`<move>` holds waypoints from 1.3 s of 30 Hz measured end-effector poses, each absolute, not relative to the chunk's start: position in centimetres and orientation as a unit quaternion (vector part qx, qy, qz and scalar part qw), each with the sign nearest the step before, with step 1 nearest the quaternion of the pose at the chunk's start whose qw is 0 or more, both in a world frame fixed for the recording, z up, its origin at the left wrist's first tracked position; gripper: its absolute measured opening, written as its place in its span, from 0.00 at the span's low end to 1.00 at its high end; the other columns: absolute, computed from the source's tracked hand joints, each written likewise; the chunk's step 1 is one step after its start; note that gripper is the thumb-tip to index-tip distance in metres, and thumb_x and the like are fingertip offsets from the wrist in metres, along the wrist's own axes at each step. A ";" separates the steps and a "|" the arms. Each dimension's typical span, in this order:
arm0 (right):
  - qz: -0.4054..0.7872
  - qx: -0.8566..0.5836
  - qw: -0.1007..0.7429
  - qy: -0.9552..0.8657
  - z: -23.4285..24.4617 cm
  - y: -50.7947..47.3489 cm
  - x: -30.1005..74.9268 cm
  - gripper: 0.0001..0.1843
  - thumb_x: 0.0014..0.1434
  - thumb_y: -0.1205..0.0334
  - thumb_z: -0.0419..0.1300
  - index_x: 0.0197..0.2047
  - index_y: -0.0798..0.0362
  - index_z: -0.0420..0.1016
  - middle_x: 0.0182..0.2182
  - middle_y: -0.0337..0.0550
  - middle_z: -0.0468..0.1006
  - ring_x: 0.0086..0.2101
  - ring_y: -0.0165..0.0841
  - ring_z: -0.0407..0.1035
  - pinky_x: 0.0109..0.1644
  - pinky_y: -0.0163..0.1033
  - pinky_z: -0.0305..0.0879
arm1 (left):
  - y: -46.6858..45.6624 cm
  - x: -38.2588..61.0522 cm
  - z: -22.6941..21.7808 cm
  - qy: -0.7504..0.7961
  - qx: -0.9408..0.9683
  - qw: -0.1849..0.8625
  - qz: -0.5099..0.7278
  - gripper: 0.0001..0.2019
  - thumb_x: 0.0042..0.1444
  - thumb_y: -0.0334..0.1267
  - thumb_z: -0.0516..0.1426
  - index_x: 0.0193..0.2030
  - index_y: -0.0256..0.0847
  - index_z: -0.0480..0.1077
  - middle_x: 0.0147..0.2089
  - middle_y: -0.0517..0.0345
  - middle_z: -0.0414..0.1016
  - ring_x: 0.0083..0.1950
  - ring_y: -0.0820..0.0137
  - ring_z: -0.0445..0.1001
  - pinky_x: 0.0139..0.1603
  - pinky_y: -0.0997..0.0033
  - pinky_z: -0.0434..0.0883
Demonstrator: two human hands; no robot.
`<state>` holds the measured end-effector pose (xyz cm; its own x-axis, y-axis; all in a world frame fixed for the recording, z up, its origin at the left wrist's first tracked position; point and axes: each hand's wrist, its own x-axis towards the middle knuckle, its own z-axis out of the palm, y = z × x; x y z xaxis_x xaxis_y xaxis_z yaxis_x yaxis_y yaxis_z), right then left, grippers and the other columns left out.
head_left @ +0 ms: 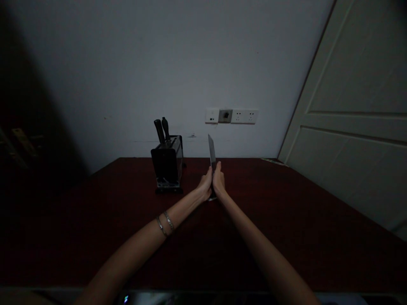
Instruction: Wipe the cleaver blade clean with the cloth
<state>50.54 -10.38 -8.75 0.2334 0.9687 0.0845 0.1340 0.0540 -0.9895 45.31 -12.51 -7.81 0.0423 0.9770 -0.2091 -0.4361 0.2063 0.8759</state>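
A thin, flat grey blade [212,151], looking like a kitchen knife seen nearly edge-on, stands upright over the table. My left hand [205,184] presses against its left side, fingers mostly hidden. From the right side, my right hand [218,180] presses against it with the thumb upward. Both palms face each other with the blade between them, and its handle cannot be made out. Left of my hands stands a black knife block [166,164]. Two black-handled knives [162,130] stick out of its top.
The dark red table [254,203] reaches back to a pale wall with a row of switches and sockets [231,116]. A panelled white door [356,140] borders the right side. A dark door with a brass handle [23,140] is at the left.
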 end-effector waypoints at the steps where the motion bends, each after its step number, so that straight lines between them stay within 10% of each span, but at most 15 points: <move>1: 0.382 -0.577 0.537 -0.483 -8.7 -10.5 50.5 0.41 0.53 0.33 0.31 0.27 0.54 0.74 0.25 0.51 0.78 0.34 0.44 0.72 0.33 0.40 0.64 | -12.4 45.3 -8.0 0.431 0.319 0.646 0.543 0.20 0.58 0.50 0.49 0.39 0.32 0.70 0.34 0.47 0.75 0.36 0.66 0.74 0.37 0.70 0.70; 24: 0.375 -0.575 0.483 -0.543 -8.1 -10.5 51.6 0.40 0.54 0.35 0.34 0.28 0.58 0.75 0.32 0.55 0.78 0.39 0.41 0.71 0.42 0.40 0.63 | -12.8 45.3 -7.9 0.480 0.359 0.584 0.548 0.24 0.56 0.54 0.48 0.35 0.32 0.72 0.32 0.47 0.75 0.35 0.66 0.74 0.33 0.72 0.67; 32: 0.443 -0.535 0.497 -0.520 -7.9 -11.2 53.4 0.37 0.53 0.33 0.35 0.18 0.54 0.68 0.14 0.43 0.69 0.19 0.33 0.66 0.24 0.35 0.62 | -13.9 45.8 -7.1 0.479 0.375 0.598 0.522 0.24 0.54 0.57 0.49 0.25 0.35 0.67 0.16 0.59 0.65 0.18 0.75 0.64 0.23 0.76 0.62; 39: 0.462 -0.528 0.450 -0.552 -9.1 -13.0 57.1 0.38 0.58 0.40 0.33 0.29 0.61 0.73 0.22 0.51 0.76 0.21 0.33 0.70 0.26 0.36 0.66 | -13.6 45.4 -6.1 0.465 0.374 0.606 0.526 0.26 0.54 0.60 0.45 0.21 0.37 0.61 0.13 0.63 0.59 0.14 0.78 0.59 0.18 0.78 0.57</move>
